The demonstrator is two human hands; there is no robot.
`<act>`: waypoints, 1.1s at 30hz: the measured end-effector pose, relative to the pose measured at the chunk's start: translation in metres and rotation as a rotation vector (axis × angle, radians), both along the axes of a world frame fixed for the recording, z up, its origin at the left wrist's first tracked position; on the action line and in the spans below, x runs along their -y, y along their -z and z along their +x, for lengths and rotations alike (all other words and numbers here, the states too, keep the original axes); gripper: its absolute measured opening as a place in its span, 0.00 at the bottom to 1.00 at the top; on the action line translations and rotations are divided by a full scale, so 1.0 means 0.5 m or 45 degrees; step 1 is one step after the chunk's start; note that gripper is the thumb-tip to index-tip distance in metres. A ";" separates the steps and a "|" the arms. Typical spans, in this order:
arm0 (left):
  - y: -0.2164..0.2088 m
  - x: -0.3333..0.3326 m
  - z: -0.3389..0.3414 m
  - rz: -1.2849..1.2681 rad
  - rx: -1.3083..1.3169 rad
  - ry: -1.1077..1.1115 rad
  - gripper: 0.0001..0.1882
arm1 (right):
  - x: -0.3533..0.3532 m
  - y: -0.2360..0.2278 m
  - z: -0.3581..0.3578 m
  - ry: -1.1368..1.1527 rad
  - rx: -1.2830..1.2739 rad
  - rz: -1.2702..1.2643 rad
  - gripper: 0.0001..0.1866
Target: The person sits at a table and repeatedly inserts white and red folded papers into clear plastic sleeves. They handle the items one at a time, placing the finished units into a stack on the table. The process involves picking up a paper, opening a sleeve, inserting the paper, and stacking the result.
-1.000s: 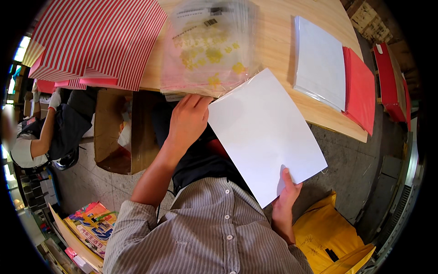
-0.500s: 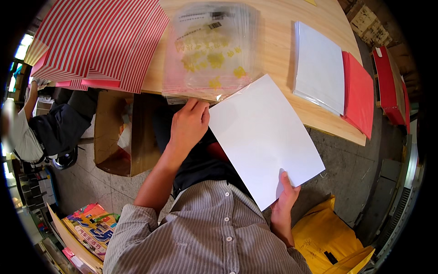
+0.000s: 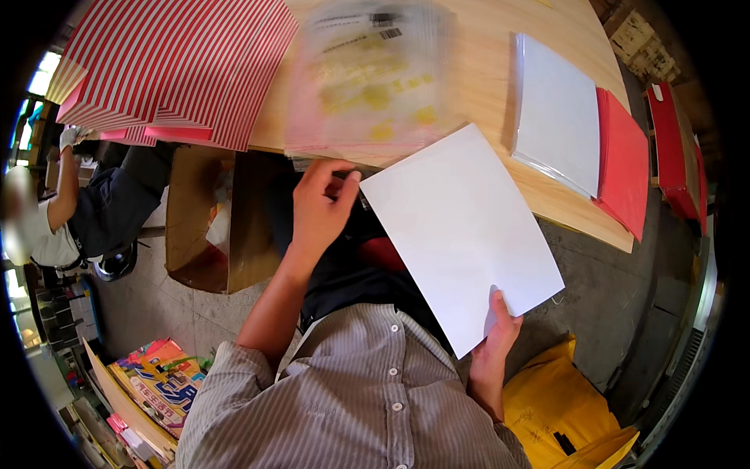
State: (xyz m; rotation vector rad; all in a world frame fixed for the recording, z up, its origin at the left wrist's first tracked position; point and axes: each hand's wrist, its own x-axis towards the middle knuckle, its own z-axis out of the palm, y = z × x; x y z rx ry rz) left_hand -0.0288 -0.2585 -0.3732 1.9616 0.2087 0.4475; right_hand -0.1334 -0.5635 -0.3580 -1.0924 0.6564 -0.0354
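A blank white sheet (image 3: pixel 469 227) slants over my lap, its upper end reaching over the table's front edge. My right hand (image 3: pixel 498 344) is closed on its lower right part, thumb on top and fingers underneath. Beside the sheet's upper left corner is my left hand (image 3: pixel 322 205). Its fingers are bent, with a gap between thumb and forefinger, and nothing shows in it. Just beyond lies a stack of clear printed plastic bags (image 3: pixel 367 86), with yellow figures and a pinkish lower edge.
Red-and-white striped stacks (image 3: pixel 180 70) stand on the left of the table. On the right lie a white plastic-wrapped stack (image 3: pixel 555 117) and red sheets (image 3: pixel 623 160). Below are a cardboard box (image 3: pixel 195 258) and a yellow bag (image 3: pixel 566 414). Another person (image 3: pixel 101 203) is at far left.
My left hand has drawn back slightly from the edge of the bag stack, and its thumb and forefinger have parted. The sheet and my right hand have shifted slightly right in the view.
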 end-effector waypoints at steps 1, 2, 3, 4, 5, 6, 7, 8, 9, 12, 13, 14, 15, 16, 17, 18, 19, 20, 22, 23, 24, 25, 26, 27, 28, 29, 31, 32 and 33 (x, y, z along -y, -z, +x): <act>0.007 -0.014 -0.008 -0.254 -0.127 -0.019 0.08 | 0.006 0.001 0.002 -0.012 -0.002 0.015 0.27; 0.008 -0.027 -0.014 -0.373 -0.281 -0.082 0.13 | 0.011 0.002 0.003 -0.024 -0.005 0.030 0.27; 0.014 -0.043 -0.017 -0.528 -0.370 -0.046 0.15 | 0.015 0.005 0.005 -0.029 -0.009 0.024 0.27; 0.019 -0.055 -0.018 -0.684 -0.458 -0.008 0.17 | 0.019 0.009 0.006 -0.034 -0.013 0.017 0.28; 0.025 -0.059 -0.019 -0.782 -0.523 0.018 0.18 | 0.021 0.012 0.006 -0.038 -0.016 0.011 0.28; 0.024 -0.057 -0.019 -0.882 -0.587 0.047 0.18 | 0.022 0.009 0.008 -0.048 -0.021 0.017 0.28; 0.023 -0.054 -0.017 -0.981 -0.651 0.077 0.19 | 0.023 0.004 0.012 -0.058 -0.026 0.024 0.28; 0.022 -0.051 -0.013 -1.024 -0.643 0.093 0.19 | 0.024 0.001 0.014 -0.067 -0.030 0.031 0.28; 0.022 -0.041 -0.006 -1.073 -0.636 0.117 0.19 | 0.028 0.001 0.014 -0.065 -0.018 0.035 0.28; 0.027 -0.024 0.005 -1.037 -0.588 0.075 0.18 | 0.042 0.014 0.010 -0.043 0.009 0.014 0.27; 0.030 -0.017 0.009 -0.997 -0.567 0.045 0.18 | 0.047 0.022 0.007 -0.029 0.011 -0.016 0.26; 0.033 -0.013 0.010 -0.974 -0.532 0.043 0.18 | 0.052 0.024 0.005 -0.014 0.013 -0.046 0.26; 0.034 -0.015 0.008 -0.940 -0.500 0.036 0.18 | 0.052 0.023 0.003 -0.005 0.008 -0.046 0.26; 0.035 -0.012 0.006 -0.906 -0.468 0.029 0.18 | 0.052 0.022 0.002 0.003 0.002 -0.046 0.26; 0.034 -0.007 0.005 -0.909 -0.449 0.021 0.17 | 0.054 0.021 0.000 0.011 -0.003 -0.047 0.26; 0.031 -0.005 0.001 -0.900 -0.439 0.011 0.17 | 0.054 0.023 -0.001 0.005 -0.004 -0.039 0.26; 0.028 -0.001 -0.003 -0.892 -0.428 0.002 0.17 | 0.054 0.025 -0.003 -0.001 -0.005 -0.032 0.26; 0.026 0.004 -0.008 -0.885 -0.417 -0.009 0.17 | 0.054 0.027 -0.004 -0.008 -0.006 -0.024 0.26; 0.031 0.011 -0.018 -0.904 -0.402 -0.005 0.17 | 0.039 0.016 -0.003 0.022 -0.018 -0.021 0.26; 0.034 0.015 -0.021 -0.913 -0.393 -0.004 0.17 | 0.033 0.013 -0.003 0.036 -0.024 -0.019 0.26; 0.036 0.017 -0.023 -0.917 -0.379 -0.007 0.17 | 0.033 0.015 -0.003 0.029 -0.015 -0.026 0.27; 0.038 0.019 -0.024 -0.921 -0.365 -0.011 0.16 | 0.035 0.021 -0.004 0.021 -0.005 -0.033 0.27; 0.039 0.021 -0.026 -0.925 -0.350 -0.016 0.16 | 0.037 0.023 -0.005 0.012 0.005 -0.040 0.27; 0.039 0.021 -0.027 -0.932 -0.347 -0.012 0.16 | 0.038 0.023 -0.004 0.005 -0.002 -0.037 0.27; 0.039 0.021 -0.026 -0.939 -0.345 -0.007 0.16 | 0.039 0.022 -0.003 -0.002 -0.008 -0.033 0.27; 0.038 0.021 -0.027 -0.946 -0.342 -0.004 0.16 | 0.039 0.022 -0.002 -0.010 -0.015 -0.030 0.27; 0.037 0.029 -0.027 -0.965 -0.357 -0.016 0.16 | 0.039 0.022 -0.002 -0.003 0.000 -0.037 0.26; 0.037 0.031 -0.028 -0.975 -0.364 -0.022 0.17 | 0.039 0.023 -0.002 0.000 0.007 -0.041 0.26; 0.040 0.032 -0.030 -1.011 -0.381 -0.015 0.17 | 0.038 0.023 -0.002 -0.005 0.014 -0.044 0.26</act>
